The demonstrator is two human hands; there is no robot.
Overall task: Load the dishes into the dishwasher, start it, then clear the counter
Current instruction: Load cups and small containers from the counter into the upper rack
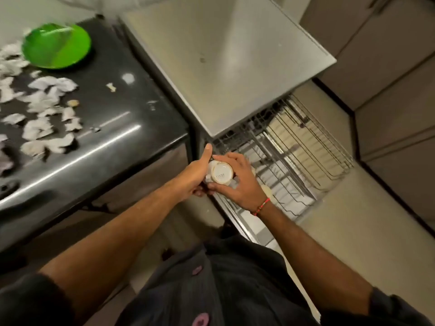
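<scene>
A white cup (221, 176) is held upside down, its printed base facing me, over the near left corner of the pulled-out wire rack (306, 147) of the dishwasher. My left hand (196, 176) grips the cup from the left, thumb pointing up. My right hand (237, 182) wraps it from the right, fingers over its top edge. A second pale dish (267, 190) peeks out in the rack just beyond my right wrist. A green plate (56, 45) lies on the dark counter (113, 128) at the far left.
Several crumpled white paper scraps (40, 107) litter the counter's left part. The dishwasher's grey top (223, 62) overhangs the rack's back. Beige cabinet fronts (388, 90) stand to the right of the rack, with tiled floor (341, 231) between.
</scene>
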